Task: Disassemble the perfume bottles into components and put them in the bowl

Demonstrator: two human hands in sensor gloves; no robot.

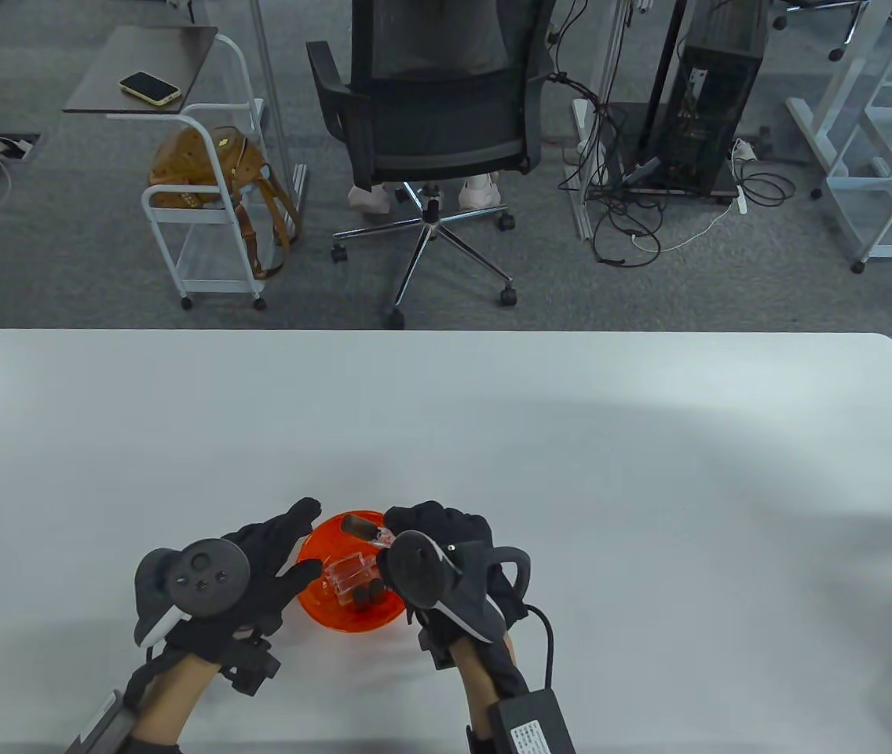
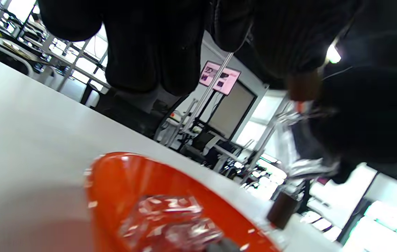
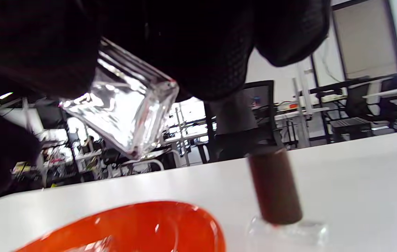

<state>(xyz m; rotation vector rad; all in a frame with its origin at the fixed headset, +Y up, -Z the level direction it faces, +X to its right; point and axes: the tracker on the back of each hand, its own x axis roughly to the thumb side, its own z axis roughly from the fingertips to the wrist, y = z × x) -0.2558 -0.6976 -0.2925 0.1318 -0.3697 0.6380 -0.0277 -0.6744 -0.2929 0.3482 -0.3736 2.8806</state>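
While the right hand [image 1: 438, 542] hovers over the bowl's right rim, its fingers are curled round a clear square glass bottle [image 3: 125, 112], held tilted with one corner hanging down toward the bowl

Left hand [image 1: 257, 569]: fingers fairly straight and spread, lying along the left rim of the orange bowl [image 1: 320, 605]; holds nothing that I can see. Whether it touches the rim, cannot tell

Orange bowl sits on the white worktop [image 1: 572, 471], near the front edge, between the two hands

Progress, as a judgement: partly done. Already in the bowl: one clear glass body [image 1: 348, 573] lying flat, long axis running lower-left to upper-right in the table view, and two small dark round parts [image 1: 367, 598] beside it. Bottle in the right hand not yet released

Another bottle with a brown cylindrical cap [image 3: 275, 189] stands just beyond the bowl's far rim: upright, long axis vertical, cap pointing up, clear base on the worktop. It looks still assembled, so likely the next piece to take apart

Held bottle: whether its neck fitting is off, hidden by the glove
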